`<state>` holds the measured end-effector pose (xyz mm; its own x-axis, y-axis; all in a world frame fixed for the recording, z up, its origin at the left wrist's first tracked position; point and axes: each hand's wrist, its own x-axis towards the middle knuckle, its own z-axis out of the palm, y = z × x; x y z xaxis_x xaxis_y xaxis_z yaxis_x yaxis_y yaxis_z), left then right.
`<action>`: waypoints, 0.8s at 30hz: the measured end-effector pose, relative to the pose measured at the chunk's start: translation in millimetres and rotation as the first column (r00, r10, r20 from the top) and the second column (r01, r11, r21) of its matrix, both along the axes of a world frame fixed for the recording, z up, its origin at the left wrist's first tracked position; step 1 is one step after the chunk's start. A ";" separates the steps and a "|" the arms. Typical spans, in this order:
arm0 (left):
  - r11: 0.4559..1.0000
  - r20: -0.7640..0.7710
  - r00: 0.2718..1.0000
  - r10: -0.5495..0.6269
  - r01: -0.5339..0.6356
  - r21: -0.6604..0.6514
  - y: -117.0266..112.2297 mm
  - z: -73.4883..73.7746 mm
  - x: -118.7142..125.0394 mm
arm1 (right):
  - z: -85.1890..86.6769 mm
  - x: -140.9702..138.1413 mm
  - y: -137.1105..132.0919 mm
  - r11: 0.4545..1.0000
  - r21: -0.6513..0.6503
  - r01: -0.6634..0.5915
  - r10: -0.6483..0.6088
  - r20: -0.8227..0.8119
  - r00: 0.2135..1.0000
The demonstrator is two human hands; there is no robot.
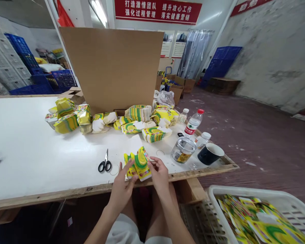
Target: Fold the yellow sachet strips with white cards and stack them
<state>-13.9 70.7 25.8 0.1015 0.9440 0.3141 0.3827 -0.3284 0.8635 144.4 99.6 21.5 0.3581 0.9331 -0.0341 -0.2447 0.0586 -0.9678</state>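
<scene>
The person holds a few yellow packets (142,162) in both hands, at the near edge of the white table (40,152) and partly over its wooden rim. The packets stand side by side, slightly fanned, tilted, printed faces up. The left hand (122,183) grips them at their left side, thumb low and a finger laid on the print, with another finger sticking up apart from the rest. The right hand (159,173) pinches the right edge of the foremost packet between thumb and bent fingers; how its hidden fingertips lie, I cannot tell.

Left of the hands lie scissors (105,162), black handles towards the person, blades pointing away and a little open. A thin ring lies just beside them, and another lies beyond the right hand.

Further back, bundles (139,113) of like packets form an uneven row, some upright, some on their sides, before a tall cardboard sheet (114,71). To the right are a red-capped bottle (194,123), two smaller white-capped ones, a clear jar (184,150) with something yellow inside, and a dark mug (209,154) tipped towards the table's corner. Below that corner, a white basket (259,190) holds a heap of loose packets (266,220)
</scene>
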 end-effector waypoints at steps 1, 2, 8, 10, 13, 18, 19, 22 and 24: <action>0.999 0.109 0.993 0.034 -0.031 -0.030 -1.0 2.6 -1.7 | 3.1 -0.5 -6.3 1.000 0.005 -0.012 0.012 -0.032 0.999; 0.997 0.247 0.968 0.047 -0.029 -0.078 -2.0 5.1 -2.4 | 6.1 -0.9 -14.9 0.999 0.007 -0.031 0.032 -0.062 0.998; 0.830 0.832 0.549 -0.083 0.499 -0.247 -9.5 16.0 11.8 | 17.4 -5.4 -63.6 0.979 -0.020 -0.202 0.191 -0.249 0.949; 0.812 0.867 0.491 -0.087 0.539 -0.223 -12.6 17.3 16.1 | 18.5 -4.6 -69.3 0.980 -0.017 -0.198 0.185 -0.281 0.942; 0.827 0.875 0.481 -0.055 0.513 -0.231 -16.4 18.1 17.8 | 20.1 -1.6 -72.9 0.982 -0.020 -0.187 0.177 -0.248 0.953; 0.836 0.858 0.513 0.019 0.462 -0.295 -19.7 18.4 17.6 | 20.7 -2.2 -77.5 0.974 -0.043 -0.223 0.216 -0.122 0.969; 0.839 0.850 0.526 0.025 0.451 -0.304 -20.2 18.1 18.4 | 19.8 -3.2 -78.7 0.976 -0.052 -0.212 0.207 -0.092 0.974; 0.861 0.807 0.588 0.054 0.382 -0.336 -22.2 16.6 22.3 | 16.0 -5.3 -81.8 0.986 -0.074 -0.152 0.150 -0.025 0.988; 0.885 0.754 0.655 0.044 0.325 -0.334 -24.2 16.2 24.3 | 14.2 -5.0 -83.4 0.993 -0.067 -0.099 0.101 0.023 0.995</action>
<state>10.4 46.5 41.9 0.1594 0.9853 -0.0614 -0.4449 0.1272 0.8865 139.4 16.2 35.7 0.2645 0.9603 -0.0884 -0.2202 -0.0291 -0.9750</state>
